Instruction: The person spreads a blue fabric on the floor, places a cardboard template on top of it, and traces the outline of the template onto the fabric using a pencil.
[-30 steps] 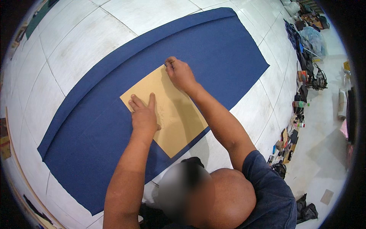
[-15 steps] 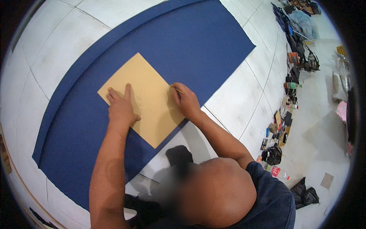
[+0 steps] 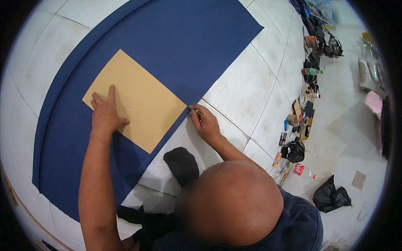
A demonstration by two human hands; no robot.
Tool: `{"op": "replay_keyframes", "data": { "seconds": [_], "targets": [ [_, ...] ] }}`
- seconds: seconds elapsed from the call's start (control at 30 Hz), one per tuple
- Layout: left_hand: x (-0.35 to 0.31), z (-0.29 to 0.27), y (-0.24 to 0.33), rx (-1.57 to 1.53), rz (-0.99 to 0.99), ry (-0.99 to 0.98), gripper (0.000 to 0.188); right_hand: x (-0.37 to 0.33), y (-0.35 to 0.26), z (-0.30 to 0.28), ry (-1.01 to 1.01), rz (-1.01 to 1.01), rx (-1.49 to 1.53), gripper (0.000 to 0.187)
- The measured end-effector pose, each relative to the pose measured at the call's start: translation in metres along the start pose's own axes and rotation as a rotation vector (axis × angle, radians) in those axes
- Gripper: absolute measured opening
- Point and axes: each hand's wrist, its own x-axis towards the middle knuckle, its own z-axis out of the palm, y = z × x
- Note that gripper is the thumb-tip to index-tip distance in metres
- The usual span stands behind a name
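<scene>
A tan rectangular sheet [image 3: 146, 100], like card, lies flat on a large dark blue fabric [image 3: 197, 50]. My left hand [image 3: 104, 111] presses on the sheet's left side with its fingers spread. In my right hand [image 3: 205, 123] is a thin yellowish pencil [image 3: 202, 113], pinched between thumb and fingers. Its tip is at the right corner of the sheet, close to the fabric's near edge. Faint creases show on the sheet's surface.
Pale floor tiles [image 3: 238, 79] surround the fabric, whose far left edge is folded over. To the right runs a row of clutter with a black plastic bag [image 3: 331, 194], a bottle with a red label [image 3: 303, 170] and several small boxes. My dark-covered foot [image 3: 182, 166] rests near the fabric.
My right hand has slid along the sheet's edge with the pencil, from partway along it to the right corner. My left hand stays on the sheet. The whole view has shifted.
</scene>
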Motion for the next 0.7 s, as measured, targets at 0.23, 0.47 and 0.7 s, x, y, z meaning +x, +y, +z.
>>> {"op": "replay_keyframes", "data": {
  "seconds": [0.23,0.47,0.7],
  "targets": [
    [0.0,0.003,-0.003,-0.01,0.025,0.038,0.136,-0.001,-0.001,-0.002,0.012,0.016,-0.005,0.022],
    [0.004,0.01,-0.008,0.037,0.018,-0.004,0.135,-0.023,-0.032,0.007,-0.078,-0.049,0.183,0.016],
    [-0.002,0.0,-0.003,0.008,-0.003,-0.019,0.136,-0.038,-0.066,0.056,-0.624,-0.375,0.211,0.016]
  ]
}}
